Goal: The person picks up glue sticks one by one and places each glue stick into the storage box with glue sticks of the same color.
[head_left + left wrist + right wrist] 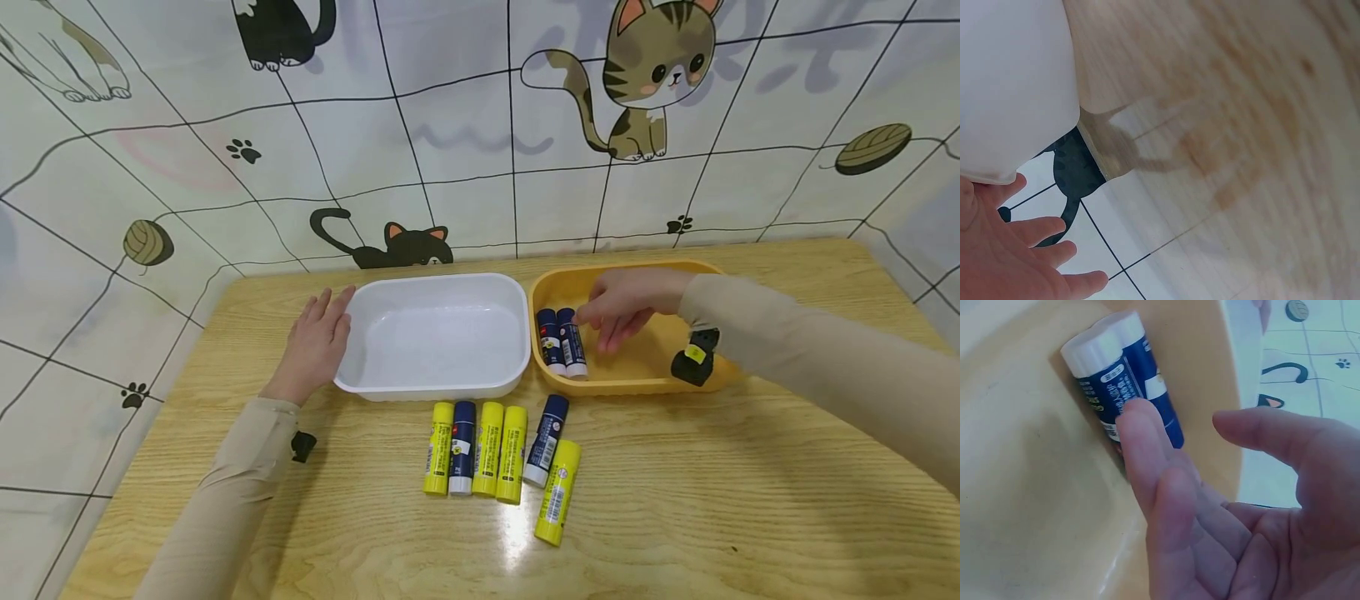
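Observation:
My left hand (313,348) lies with extended fingers at the left end of a white plastic tray (441,337), touching its rim. Over the yellow tray (648,358), my right hand (626,304) is held with thumb and fingers apart and nothing between them. Two navy glue sticks with white ends, one (550,343) beside the other (573,346), lie together at that tray's left side. In the right wrist view my fingertips overlap the nearer glue stick (1100,381); whether they touch it I cannot tell.
In front of the trays, yellow glue sticks (488,450) and a navy one (462,450) lie in a row on the wooden table (360,533). Right of them, another navy stick (546,442) and a yellow one (558,493) lie slanted. A cat-print cloth (465,142) rises behind.

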{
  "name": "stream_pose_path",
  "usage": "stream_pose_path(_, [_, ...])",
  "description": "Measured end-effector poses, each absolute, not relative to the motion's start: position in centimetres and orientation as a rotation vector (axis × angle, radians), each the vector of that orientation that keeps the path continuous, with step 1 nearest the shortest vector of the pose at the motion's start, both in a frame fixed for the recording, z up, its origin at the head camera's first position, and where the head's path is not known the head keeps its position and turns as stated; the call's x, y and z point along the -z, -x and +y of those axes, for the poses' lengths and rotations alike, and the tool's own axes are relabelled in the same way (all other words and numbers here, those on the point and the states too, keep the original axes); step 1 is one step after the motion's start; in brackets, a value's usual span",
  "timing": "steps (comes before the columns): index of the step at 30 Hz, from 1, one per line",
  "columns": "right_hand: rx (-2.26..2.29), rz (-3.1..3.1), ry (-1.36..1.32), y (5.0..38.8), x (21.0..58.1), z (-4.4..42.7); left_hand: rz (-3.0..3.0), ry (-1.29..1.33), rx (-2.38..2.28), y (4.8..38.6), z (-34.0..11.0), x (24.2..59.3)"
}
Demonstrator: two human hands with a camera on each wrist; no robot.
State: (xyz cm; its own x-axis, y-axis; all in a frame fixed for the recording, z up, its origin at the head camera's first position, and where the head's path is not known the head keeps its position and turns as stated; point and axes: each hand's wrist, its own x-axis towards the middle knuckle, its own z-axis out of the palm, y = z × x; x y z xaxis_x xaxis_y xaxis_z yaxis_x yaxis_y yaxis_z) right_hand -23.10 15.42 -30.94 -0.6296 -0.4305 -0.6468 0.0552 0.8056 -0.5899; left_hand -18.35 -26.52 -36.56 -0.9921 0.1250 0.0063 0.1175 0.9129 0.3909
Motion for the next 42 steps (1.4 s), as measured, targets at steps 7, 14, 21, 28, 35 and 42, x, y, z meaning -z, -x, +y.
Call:
stream_pose_path(7, [0.789, 2.173, 0.318, 22.4, 29.8, 16.3, 3.056, -0.198, -0.627, 18.4, -26.5, 36.5])
stream_pose_path(14, [0.828, 2.191, 0.334, 21.5, 29.4, 17.0, 3.037, -0.191, -0.623, 18.4, -26.4, 36.4])
stream_pose_path(21, [0.807, 2.209, 0.382, 19.9, 28.5, 16.8, 3.041, -0.191, -0.632, 18.3, -26.4, 36.3])
stream_pose_path(28, [0.775, 2.212, 0.434, 18.1, 28.1, 16.5, 3.043, -0.186, -0.625, 18.3, -26.5, 36.3])
stream_pose_path(35, [0.765, 2.194, 0.447, 16.4, 28.1, 16.0, 3.055, -0.195, -0.623, 18.3, -26.5, 36.4])
stream_pose_path(42, [0.808, 2.172, 0.477, 15.4, 28.3, 15.9, 3.046, -0.197, -0.630, 18.3, -26.5, 36.3])
